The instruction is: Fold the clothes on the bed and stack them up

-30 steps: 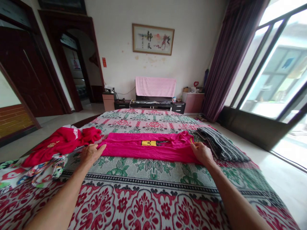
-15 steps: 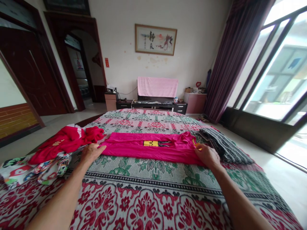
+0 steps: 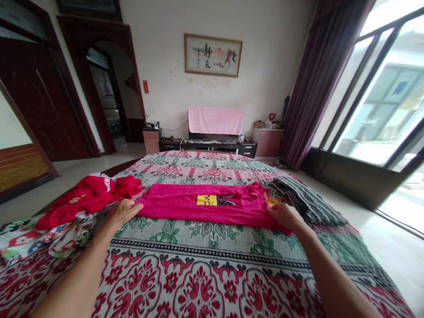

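The patterned cover (image 3: 198, 282) was spread beneath everything, and across its middle the pink shirt (image 3: 185, 212) was laid in a long, folded band. From the shirt, the red garment (image 3: 73, 198) was heaped at nine o'clock, the striped cloth (image 3: 311, 205) was stacked at three, and the white printed cloth (image 3: 26, 240) was bunched at eight. At the shirt's nine o'clock end, its edge was pinched by the left hand (image 3: 122, 212), the fingers held narrow; at three, its near layer was pinched likewise by the right hand (image 3: 285, 215). Since a moment earlier, the near layer had been shifted slightly at that end: more of the yellow print (image 3: 205, 200) and of the small yellow patch (image 3: 270, 199) was exposed, so the band was judged not yet settled.
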Action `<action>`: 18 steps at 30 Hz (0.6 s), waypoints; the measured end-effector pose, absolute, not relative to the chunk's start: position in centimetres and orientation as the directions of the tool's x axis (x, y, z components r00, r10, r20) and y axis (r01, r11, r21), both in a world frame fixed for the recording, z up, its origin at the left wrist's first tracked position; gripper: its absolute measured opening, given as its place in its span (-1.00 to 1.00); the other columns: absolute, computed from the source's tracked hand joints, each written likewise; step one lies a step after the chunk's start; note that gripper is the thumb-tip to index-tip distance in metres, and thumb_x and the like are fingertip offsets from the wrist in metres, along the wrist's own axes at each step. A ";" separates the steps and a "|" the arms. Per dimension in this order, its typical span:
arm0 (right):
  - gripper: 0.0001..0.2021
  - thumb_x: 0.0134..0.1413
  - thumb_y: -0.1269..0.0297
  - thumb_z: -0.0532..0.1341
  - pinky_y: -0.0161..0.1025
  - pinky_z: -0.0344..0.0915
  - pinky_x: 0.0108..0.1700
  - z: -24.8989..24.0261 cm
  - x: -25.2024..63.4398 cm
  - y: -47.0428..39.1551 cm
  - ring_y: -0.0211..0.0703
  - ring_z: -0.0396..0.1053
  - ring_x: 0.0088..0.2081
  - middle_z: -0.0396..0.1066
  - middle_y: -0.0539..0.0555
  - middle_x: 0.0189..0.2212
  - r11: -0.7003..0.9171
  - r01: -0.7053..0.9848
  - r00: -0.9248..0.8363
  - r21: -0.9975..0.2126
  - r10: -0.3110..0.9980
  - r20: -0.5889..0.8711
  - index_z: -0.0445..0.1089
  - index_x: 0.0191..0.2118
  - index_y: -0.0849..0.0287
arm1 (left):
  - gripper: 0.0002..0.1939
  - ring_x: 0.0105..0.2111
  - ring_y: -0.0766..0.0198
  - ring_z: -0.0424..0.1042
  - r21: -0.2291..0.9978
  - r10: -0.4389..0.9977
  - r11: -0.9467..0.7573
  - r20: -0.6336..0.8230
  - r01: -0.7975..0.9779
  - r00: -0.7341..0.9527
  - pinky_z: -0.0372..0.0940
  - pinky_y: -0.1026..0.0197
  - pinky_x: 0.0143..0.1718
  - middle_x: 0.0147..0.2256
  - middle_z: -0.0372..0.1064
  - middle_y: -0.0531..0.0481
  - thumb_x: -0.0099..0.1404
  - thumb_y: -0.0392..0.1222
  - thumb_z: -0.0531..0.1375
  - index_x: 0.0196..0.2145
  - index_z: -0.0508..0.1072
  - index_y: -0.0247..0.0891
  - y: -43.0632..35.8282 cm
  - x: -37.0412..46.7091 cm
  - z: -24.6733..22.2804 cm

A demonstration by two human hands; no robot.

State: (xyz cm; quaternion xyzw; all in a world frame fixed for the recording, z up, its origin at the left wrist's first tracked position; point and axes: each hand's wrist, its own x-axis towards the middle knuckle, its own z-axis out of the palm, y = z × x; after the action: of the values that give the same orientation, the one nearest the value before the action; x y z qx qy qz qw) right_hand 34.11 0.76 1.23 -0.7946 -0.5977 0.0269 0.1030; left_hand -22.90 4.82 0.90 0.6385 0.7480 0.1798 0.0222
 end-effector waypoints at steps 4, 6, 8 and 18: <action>-0.55 0.10 -0.05 0.04 -0.17 0.28 -0.20 1.2 33.1 0.7 0.08 0.48 -0.20 0.54 0.23 -0.30 -0.276 0.940 0.307 -0.200 0.941 0.146 0.55 -0.20 0.13 | -0.47 -0.34 0.07 0.43 0.241 0.971 0.168 0.129 0.956 -0.203 0.17 0.20 -0.35 -0.44 0.45 -0.17 0.24 0.22 -0.07 -0.60 0.38 -0.22 4.6 -22.5 1.0; -0.62 0.08 0.02 0.09 -0.19 0.28 -0.19 0.9 33.0 0.7 0.07 0.48 -0.18 0.54 0.23 -0.27 -0.282 0.938 0.314 -0.200 0.938 0.148 0.55 -0.21 0.12 | -0.50 -0.34 0.06 0.45 0.196 0.965 0.185 0.146 0.963 -0.215 0.17 0.21 -0.37 -0.42 0.46 -0.16 0.22 0.20 -0.05 -0.61 0.36 -0.21 4.6 -22.4 0.8; -0.68 0.04 0.07 0.13 -0.21 0.27 -0.21 0.6 33.3 0.9 0.05 0.48 -0.18 0.55 0.21 -0.26 -0.294 0.934 0.325 -0.202 0.935 0.140 0.55 -0.23 0.10 | -0.55 -0.34 0.06 0.46 0.161 0.963 0.194 0.158 0.968 -0.219 0.18 0.21 -0.38 -0.42 0.47 -0.13 0.18 0.17 0.00 -0.63 0.36 -0.20 4.6 -22.5 0.6; -0.61 0.04 0.05 0.12 -0.22 0.25 -0.24 0.9 33.4 0.9 0.02 0.46 -0.20 0.53 0.18 -0.24 -0.301 0.928 0.345 -0.219 0.916 0.203 0.52 -0.13 0.13 | -0.58 -0.25 0.04 0.49 0.299 0.932 0.213 0.224 0.930 -0.285 0.30 0.17 -0.26 -0.22 0.53 -0.12 0.10 0.05 0.12 -0.14 0.54 -0.15 5.3 -22.9 0.4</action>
State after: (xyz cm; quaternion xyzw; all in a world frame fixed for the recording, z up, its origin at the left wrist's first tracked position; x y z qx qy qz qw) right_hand 33.43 0.92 0.88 -0.8063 -0.5720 -0.0195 0.1496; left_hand -22.87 5.29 0.38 0.5978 0.7788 0.1901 0.0022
